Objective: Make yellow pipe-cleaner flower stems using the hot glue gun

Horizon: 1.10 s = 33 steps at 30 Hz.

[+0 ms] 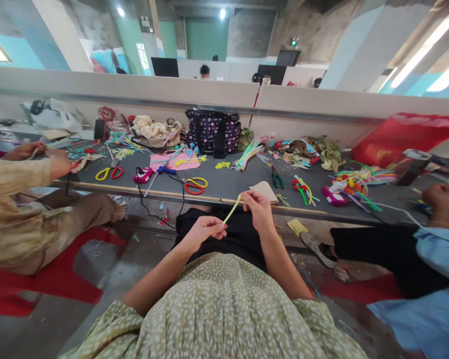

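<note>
A thin yellow-green strip [232,210] stretches slantwise between my two hands, above my lap and near the table's front edge. My left hand [208,229] pinches its lower end between thumb and fingers. The upper end is gripped by my right hand [257,205], whose fingers are closed on it. Just behind my right hand lies a beige pad [264,191] at the table edge. Scissors with red and yellow handles [195,186] rest on the table beyond my left hand.
On the dark table [228,180] are a blue glue gun [166,170], green-handled pliers [277,177], a bundle of pastel strips [248,155], a pink sheet [160,162] and a patterned bag [213,132]. People sit on both sides; a red bag [400,137] stands back right.
</note>
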Available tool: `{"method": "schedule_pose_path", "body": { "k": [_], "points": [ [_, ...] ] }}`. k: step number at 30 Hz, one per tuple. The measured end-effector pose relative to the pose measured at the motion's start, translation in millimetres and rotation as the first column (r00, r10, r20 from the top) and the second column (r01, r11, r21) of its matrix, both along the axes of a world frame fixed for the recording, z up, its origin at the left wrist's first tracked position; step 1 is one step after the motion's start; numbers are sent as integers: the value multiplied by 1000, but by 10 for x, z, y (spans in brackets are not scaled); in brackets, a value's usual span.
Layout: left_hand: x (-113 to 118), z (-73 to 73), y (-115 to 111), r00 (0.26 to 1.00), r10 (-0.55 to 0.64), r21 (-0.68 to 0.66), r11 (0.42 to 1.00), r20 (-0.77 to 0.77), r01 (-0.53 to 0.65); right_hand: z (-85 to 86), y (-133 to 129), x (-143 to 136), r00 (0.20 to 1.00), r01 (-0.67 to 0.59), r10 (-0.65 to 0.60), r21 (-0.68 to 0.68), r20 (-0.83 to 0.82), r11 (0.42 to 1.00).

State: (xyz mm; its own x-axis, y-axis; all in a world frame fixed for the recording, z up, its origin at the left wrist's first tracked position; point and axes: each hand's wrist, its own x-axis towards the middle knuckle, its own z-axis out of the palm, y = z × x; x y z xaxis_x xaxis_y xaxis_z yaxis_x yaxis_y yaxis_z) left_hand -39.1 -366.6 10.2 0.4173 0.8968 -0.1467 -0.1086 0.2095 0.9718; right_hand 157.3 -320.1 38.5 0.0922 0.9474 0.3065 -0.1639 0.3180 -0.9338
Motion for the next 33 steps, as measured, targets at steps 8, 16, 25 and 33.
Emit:
{"method": "schedule_pose_path", "body": {
  "k": [8, 16, 25, 33],
  "points": [
    [-218, -214, 81, 996, 18, -7, 1000, -90, -18, 52, 114, 70, 1000, -17, 18, -47, 25, 999],
    [3, 39, 197, 968, -76, -97, 990, 238, 101, 17, 73, -52, 976, -199, 206, -95, 76, 975],
    [106, 51, 191, 905, -88, -233, 952, 416, 199, -21, 84, -86, 969, -229, 238, -119, 65, 966],
    [71, -79, 203, 899, -117, -218, 949, 421, 226, -14, 110, -74, 974, -221, 225, -108, 29, 969]
  ]
}}
